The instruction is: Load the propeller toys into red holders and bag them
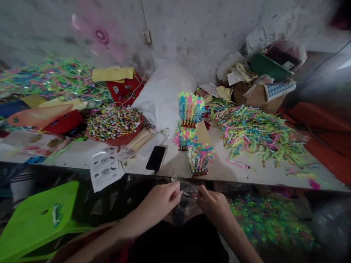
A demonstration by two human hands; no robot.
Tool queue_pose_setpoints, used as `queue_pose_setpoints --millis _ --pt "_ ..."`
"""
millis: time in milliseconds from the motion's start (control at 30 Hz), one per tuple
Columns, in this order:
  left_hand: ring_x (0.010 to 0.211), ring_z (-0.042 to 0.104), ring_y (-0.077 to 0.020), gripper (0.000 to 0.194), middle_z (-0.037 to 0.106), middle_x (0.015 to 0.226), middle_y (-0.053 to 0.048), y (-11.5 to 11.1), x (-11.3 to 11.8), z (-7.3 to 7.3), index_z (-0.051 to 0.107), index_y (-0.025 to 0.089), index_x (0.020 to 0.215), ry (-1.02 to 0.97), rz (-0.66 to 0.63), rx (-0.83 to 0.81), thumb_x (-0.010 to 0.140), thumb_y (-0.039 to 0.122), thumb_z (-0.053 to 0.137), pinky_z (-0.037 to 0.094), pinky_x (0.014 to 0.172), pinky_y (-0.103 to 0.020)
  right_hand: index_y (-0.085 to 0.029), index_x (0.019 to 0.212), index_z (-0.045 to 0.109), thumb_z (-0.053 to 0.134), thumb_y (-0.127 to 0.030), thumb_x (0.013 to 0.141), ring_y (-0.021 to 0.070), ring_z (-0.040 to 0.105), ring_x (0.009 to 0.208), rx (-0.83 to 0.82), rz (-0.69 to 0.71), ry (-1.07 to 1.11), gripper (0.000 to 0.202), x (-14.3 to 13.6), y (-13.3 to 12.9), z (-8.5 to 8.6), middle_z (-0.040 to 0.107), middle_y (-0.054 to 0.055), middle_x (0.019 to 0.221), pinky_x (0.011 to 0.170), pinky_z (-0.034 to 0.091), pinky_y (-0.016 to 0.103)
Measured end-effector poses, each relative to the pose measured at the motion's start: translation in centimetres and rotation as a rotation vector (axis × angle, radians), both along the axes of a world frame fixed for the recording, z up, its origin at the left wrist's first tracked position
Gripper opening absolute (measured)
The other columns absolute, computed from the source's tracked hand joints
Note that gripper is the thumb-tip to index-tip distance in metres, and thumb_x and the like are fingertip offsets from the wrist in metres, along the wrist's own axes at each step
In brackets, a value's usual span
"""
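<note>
My left hand (166, 196) and my right hand (215, 205) are raised over my lap, just in front of the table edge. Both have their fingers pinched on a clear plastic bag (188, 194), stretched between them; its outline is hard to make out. Beyond my hands, a bundle of thin sticks with pink, green and blue tops (201, 159) lies near the table's edge. Behind it are a second bundle (185, 137) and, standing higher, a third bundle (192, 107) with blue and yellow tops.
A black phone (155, 158) and printed sheets (105, 170) lie to the left. Behind are a basin of small sticks (113, 124) and a white sack (167, 93). Loose colourful sticks (257, 133) cover the right side. A green stool (41, 215) stands lower left.
</note>
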State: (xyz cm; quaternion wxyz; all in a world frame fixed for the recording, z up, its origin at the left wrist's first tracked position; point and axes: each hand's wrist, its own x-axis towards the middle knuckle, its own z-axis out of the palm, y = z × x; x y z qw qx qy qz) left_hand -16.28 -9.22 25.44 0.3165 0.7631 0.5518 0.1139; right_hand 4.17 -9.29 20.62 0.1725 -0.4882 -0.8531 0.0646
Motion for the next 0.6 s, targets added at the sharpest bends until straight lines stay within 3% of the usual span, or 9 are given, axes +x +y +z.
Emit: queue_pose_setpoints --millis 167,367,500,600 --pt "0.073 0.055 -0.0125 0.027 0.062 0.08 0.001 -2.7 1.4 -1.5 0.037 0.019 0.062 -0.324 0.096 -0.14 0.084 0.032 0.047 0.037 0.067 -0.021 -0.021 0.084 0.057 0.049 -0.033 0.088 0.0132 0.062 0.049 -0.077 -0.208 -0.02 0.014 -0.9 0.8 -1.8 0.066 -0.002 0.055 0.044 0.023 0.022" --pt "0.058 0.04 -0.0098 0.036 0.046 0.06 0.006 -3.6 1.9 -4.9 0.031 0.021 0.061 -0.422 0.221 -0.303 0.067 0.032 0.065 0.032 0.056 -0.021 -0.024 0.08 0.058 0.048 -0.045 0.087 0.0164 0.065 0.054 -0.159 -0.309 -0.12 0.025 -1.2 1.4 -3.4 0.069 0.0 0.058 0.046 0.025 0.023" --pt "0.062 0.04 -0.0098 0.026 0.041 0.062 0.007 -4.4 2.8 -6.7 0.033 0.021 0.065 -0.531 0.259 -0.323 0.07 0.024 0.058 0.032 0.059 -0.021 -0.023 0.087 0.06 0.056 -0.035 0.083 0.0196 0.067 0.062 -0.352 -0.297 -0.245 0.014 -1.7 1.5 -5.9 0.07 0.005 0.066 0.05 0.033 0.024" --pt "0.061 0.039 -0.0096 0.021 0.04 0.062 0.007 -5.1 4.1 -7.7 0.034 0.021 0.066 -0.536 0.28 -0.316 0.07 0.017 0.054 0.032 0.06 -0.021 -0.019 0.081 0.062 0.056 -0.02 0.08 0.0218 0.067 0.068 -0.42 -0.239 -0.245 0.006 -2.6 1.4 -8.4 0.071 0.01 0.072 0.055 0.038 0.026"
